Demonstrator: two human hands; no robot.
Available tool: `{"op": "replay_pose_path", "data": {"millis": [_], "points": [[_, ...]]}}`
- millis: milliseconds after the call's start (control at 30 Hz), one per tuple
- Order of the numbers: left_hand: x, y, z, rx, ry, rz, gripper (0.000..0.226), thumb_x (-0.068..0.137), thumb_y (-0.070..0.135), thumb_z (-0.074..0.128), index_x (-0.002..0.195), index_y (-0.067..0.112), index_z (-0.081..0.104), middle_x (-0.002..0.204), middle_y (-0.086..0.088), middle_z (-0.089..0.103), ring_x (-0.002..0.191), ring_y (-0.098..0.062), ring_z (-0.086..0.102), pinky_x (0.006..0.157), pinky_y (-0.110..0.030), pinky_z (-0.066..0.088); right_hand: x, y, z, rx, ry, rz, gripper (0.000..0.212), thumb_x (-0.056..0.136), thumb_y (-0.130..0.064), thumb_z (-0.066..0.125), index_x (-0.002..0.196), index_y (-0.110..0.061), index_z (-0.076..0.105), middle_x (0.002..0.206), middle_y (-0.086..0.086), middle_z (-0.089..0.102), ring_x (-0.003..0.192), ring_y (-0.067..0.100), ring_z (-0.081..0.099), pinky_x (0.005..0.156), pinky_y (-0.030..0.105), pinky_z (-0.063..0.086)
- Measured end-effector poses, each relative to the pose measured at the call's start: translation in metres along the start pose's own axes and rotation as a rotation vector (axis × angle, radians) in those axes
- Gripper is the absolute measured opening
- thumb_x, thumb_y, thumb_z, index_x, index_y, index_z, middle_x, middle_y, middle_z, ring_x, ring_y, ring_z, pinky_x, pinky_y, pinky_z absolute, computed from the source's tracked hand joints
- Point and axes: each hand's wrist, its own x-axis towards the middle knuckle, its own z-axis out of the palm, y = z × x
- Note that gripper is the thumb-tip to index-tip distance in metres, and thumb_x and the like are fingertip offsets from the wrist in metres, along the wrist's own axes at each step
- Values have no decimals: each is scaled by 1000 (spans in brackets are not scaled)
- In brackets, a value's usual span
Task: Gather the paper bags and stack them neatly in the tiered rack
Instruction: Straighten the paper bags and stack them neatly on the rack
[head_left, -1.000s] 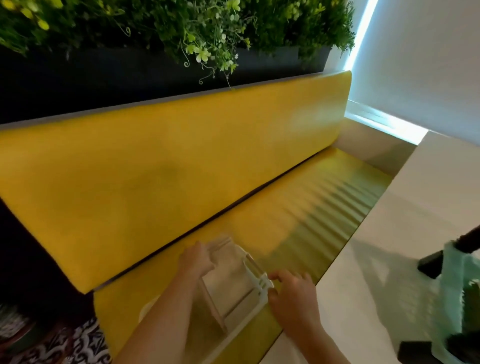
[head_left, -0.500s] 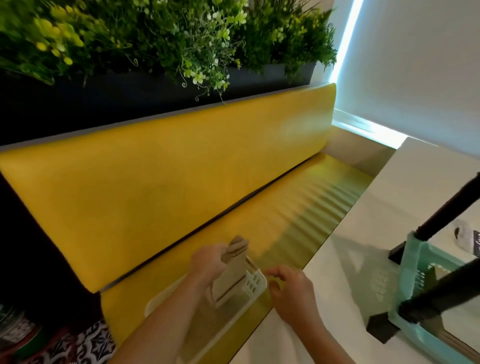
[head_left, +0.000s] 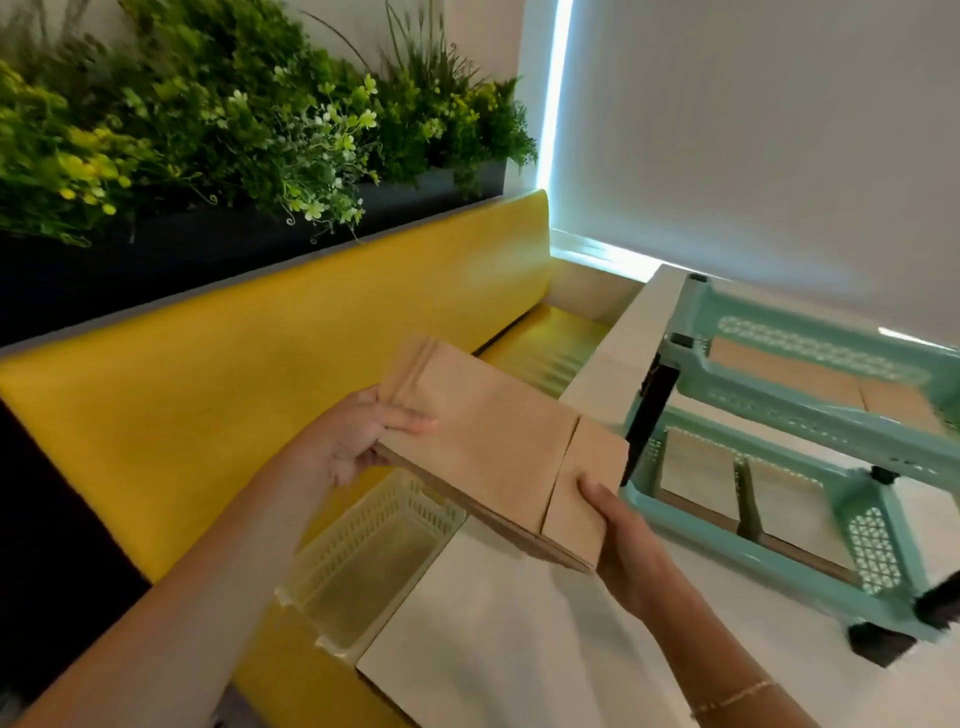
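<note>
Stack of paper bags (head_left: 493, 457) held in air at mid-frame, w/ left hand (head_left: 353, 441) pinching far end at 9 o'clock, right hand (head_left: 623, 540) gripping near end at 4, tiered rack (head_left: 810, 467) at 3 on table (head_left: 519, 649); prob. light, floppy, slippy betw. layers, so best clamped at both short ends.

bright daylight leaks along the edge of a window blind (head_left: 753, 145) at upper centre, with a glowing strip below it. the yellow backrest (head_left: 260, 374) carries a soft sheen. lower left is dark. the teal rack (head_left: 810, 441) at right shows motion blur; wide-angle distortion bends straight edges near the borders.
</note>
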Motion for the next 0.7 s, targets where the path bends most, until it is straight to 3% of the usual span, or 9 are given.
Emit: {"op": "replay_pose_path", "data": {"millis": [67,100,200,300,367,533,633,700], "points": [[-6,-12,29,-9,-69,-58,39,61,4,80,93,15,60,71,1,71,61,-12,67,53,-23,52,-26,-1,-22,169,-27,-12,93,36,-44,90,116,-10,59,98,15,71,86,30,68,75,45,57],[-7,-22,43,-10,-95,-94,37,66,6,78,97,13,60,74,-1,71,65,-14,67,58,-26,52,-37,-1,-34,189,-12,-16,81,45,-39,87,115,-9,59,95,16,71,81,30,69,67,41,57],[-6,-57,82,-5,-170,-231,43,69,8,77,108,8,59,83,-7,71,78,-21,65,74,-33,53,-67,9,-70,100,146,38,59,67,-29,68,120,-6,55,101,19,69,88,34,65,66,40,54],[-8,-94,118,73,-239,-369,28,77,8,73,102,6,60,74,-6,70,71,-18,64,54,-24,54,-94,29,-102,41,313,82,59,67,-26,70,119,-6,52,104,21,67,91,35,64,65,37,53],[-9,-115,139,151,-276,-413,29,78,9,73,104,3,61,76,-8,69,71,-18,63,49,-23,51,-107,42,-120,20,421,77,57,72,-23,71,122,-8,49,104,19,66,90,32,65,62,34,53],[-3,-145,184,333,-306,-375,50,77,21,76,118,2,55,98,-11,67,84,-20,62,62,-25,49,-116,57,-157,-46,614,61,66,77,-27,72,134,-12,41,111,14,61,97,29,63,75,39,54],[-2,-154,207,474,-274,-264,59,76,30,76,122,2,52,111,-11,62,94,-22,58,76,-27,48,-116,53,-162,-128,677,59,67,81,-31,69,138,-16,37,113,8,58,93,22,60,70,32,52],[-4,-154,215,592,-171,-177,66,76,36,75,125,1,48,115,-11,59,93,-22,56,74,-27,46,-116,54,-163,-174,714,56,68,82,-31,68,140,-17,34,114,5,53,91,17,56,68,28,48]]}}
